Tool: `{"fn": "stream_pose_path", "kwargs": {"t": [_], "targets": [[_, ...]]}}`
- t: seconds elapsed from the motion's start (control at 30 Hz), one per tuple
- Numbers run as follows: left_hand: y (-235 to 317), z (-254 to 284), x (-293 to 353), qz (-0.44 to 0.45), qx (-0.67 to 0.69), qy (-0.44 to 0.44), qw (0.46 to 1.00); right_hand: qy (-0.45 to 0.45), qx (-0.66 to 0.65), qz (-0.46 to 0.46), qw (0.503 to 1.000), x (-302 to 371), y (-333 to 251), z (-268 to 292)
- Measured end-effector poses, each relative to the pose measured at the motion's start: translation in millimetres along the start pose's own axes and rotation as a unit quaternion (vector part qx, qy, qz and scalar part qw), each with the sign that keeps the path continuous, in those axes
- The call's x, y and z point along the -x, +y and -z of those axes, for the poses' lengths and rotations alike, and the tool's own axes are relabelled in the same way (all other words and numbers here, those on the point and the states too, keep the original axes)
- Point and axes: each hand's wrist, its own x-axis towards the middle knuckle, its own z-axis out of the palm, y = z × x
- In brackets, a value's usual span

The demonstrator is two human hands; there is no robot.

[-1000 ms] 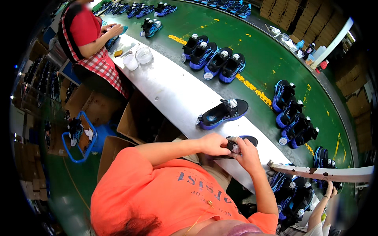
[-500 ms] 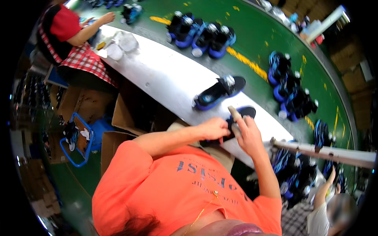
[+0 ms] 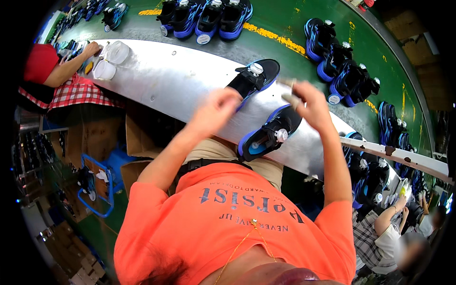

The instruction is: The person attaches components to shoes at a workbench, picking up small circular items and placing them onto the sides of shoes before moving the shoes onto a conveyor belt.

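Two black-and-blue sneakers lie on the metal bench before me. The near sneaker (image 3: 270,137), with a round white piece on its top, rests at the bench's near edge with no hand on it. My left hand (image 3: 216,110), smeared by motion, is at the heel end of the far sneaker (image 3: 259,76); whether it touches is unclear. That sneaker also has a white piece on top. My right hand (image 3: 311,102) hovers beyond the near sneaker's toe, fingers stretched out and apart, holding nothing. Pale covers sit on some of its fingertips.
The bench (image 3: 166,71) runs from far left to lower right. Clear plastic tubs (image 3: 116,52) stand beside a co-worker in a checked apron (image 3: 76,92). Rows of sneakers (image 3: 209,19) line the far side. Cardboard boxes (image 3: 137,175) sit below, left; a white metal bar (image 3: 399,154) crosses at right.
Both hands have come off the near sneaker, which now lies free at the bench edge. My left hand has moved left and up toward the far sneaker. The view has shifted too.
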Motion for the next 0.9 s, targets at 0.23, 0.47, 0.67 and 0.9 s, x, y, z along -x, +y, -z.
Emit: {"fn": "stream_pose_path", "kwargs": {"t": [0.23,0.47,0.67,0.9], "targets": [[-43,-8,-58,-0.07,-0.214,0.011,0.974,-0.161,-0.078,0.074,0.981,-84,-2,-27],[-55,-22,-62,0.024,-0.057,0.079,0.995,-0.133,-0.097,0.103,0.981,-36,-10,-34],[-39,-43,-47,-0.002,-0.081,0.113,0.99,-0.112,-0.073,0.028,0.991,-49,-13,-32],[-43,-48,-46,0.034,-0.053,0.09,0.994,-0.128,0.008,0.103,0.986,-21,3,-28]]}}
